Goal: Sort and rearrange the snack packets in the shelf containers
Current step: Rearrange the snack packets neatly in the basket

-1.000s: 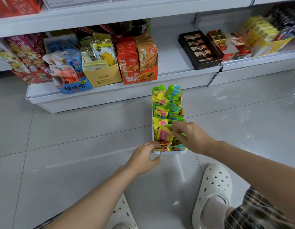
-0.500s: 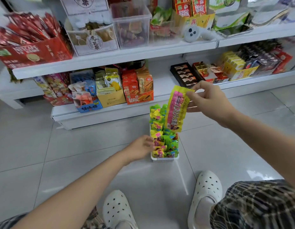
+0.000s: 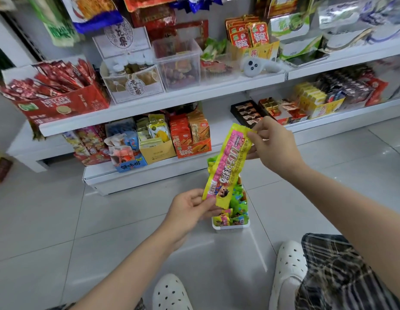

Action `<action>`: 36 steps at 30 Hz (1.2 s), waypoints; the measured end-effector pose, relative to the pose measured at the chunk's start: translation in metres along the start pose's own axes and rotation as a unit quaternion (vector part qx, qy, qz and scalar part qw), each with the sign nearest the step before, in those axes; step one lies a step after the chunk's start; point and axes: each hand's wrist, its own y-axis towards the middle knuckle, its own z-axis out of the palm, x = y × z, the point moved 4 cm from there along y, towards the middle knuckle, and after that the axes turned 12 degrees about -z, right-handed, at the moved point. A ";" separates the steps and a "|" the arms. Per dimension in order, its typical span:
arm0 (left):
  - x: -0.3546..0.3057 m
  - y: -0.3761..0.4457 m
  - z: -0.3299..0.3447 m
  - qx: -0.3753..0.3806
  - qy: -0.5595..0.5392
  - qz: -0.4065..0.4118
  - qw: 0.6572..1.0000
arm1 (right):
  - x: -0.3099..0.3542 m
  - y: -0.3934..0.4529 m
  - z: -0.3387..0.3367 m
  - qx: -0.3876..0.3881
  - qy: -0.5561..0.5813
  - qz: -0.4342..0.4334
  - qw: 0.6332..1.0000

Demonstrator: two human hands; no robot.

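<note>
Long snack packet (image 3: 228, 162) stretched between 2 hands

Right hand (image 3: 271, 145) pinches its top end, left hand (image 3: 191, 208) its bottom, above the white container (image 3: 230, 228) on the floor.

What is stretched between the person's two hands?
In the head view, a long yellow-and-pink snack packet spans the gap: the right hand pinches its top end, the left hand its bottom end.

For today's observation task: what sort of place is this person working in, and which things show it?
Most likely a small shop's snack aisle: white tiered shelves carry open display boxes such as the red Nescafe box, and a white container of packets sits on the tiled floor.
</note>
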 end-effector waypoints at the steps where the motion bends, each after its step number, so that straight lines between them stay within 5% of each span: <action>1: -0.001 0.000 0.000 -0.005 -0.024 -0.003 1.000 | 0.000 0.001 -0.002 -0.013 -0.013 -0.012 1.000; 8: -0.006 -0.005 0.004 0.073 -0.181 -0.040 0.980 | -0.010 0.008 -0.004 -0.045 0.018 0.031 0.998; 13: -0.012 -0.006 0.021 0.160 -0.399 -0.141 0.892 | -0.009 0.006 0.004 -0.038 0.200 0.096 0.974; 19: -0.021 -0.009 0.033 0.198 -0.364 -0.139 0.899 | -0.001 0.004 0.011 -0.009 0.319 0.105 0.942; 22: -0.020 0.001 0.028 0.077 -0.218 -0.049 0.972 | -0.004 0.003 0.012 0.045 0.319 0.150 0.935; 25: -0.018 0.003 0.021 -0.029 -0.117 0.022 0.992 | -0.004 -0.001 0.015 0.094 0.368 0.201 0.903; 36: -0.018 -0.001 0.020 -0.036 -0.070 0.075 0.994 | -0.009 0.001 0.006 0.078 0.281 0.139 0.946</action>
